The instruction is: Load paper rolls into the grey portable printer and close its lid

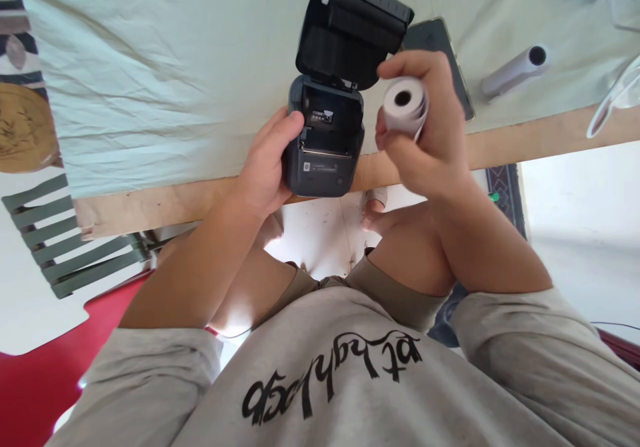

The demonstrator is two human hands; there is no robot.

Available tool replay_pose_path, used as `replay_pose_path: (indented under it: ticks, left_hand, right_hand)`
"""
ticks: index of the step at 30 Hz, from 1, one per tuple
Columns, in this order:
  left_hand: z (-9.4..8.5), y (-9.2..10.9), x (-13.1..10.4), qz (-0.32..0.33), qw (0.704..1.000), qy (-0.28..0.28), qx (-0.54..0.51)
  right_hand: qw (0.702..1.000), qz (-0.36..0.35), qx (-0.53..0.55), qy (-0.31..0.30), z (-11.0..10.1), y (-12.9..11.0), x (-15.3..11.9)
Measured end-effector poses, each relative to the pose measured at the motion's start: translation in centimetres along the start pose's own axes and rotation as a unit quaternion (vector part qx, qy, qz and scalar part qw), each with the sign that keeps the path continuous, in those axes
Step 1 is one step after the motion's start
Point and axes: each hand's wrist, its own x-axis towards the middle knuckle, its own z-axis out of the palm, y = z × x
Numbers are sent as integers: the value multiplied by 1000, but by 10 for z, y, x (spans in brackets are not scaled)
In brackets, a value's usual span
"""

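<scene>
A small dark label printer is held by its left side in my left hand, over the table's front edge. Its black lid stands swung open on the far side, and the paper bay inside shows a small printed sticker. Just right of the printer, my right hand grips a white paper roll, thumb and fingers round it, its hollow core facing up. The roll and the printer are apart.
Behind my right hand a dark phone-like slab lies on the pale green tablecloth. Farther right are another roll and a white cord loop. A round woven item and a green slatted seat are at left.
</scene>
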Motion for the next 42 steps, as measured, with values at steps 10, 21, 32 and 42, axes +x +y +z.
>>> replay_pose_path:
  ticks: [10, 21, 32, 42]
  left_hand:
    - [10, 1, -4, 14, 999, 29, 19]
    - [14, 5, -5, 9, 999, 36, 33]
    - [15, 5, -6, 6, 998, 24, 54]
    - [13, 3, -5, 11, 998, 33, 55]
  right_hand:
    - [963, -214, -155, 59, 22, -2, 12]
    - [965, -180, -189, 24, 26, 5, 20]
    - [945, -166, -268, 87, 25, 1, 15]
    - [954, -108, -267, 88, 28, -16, 7]
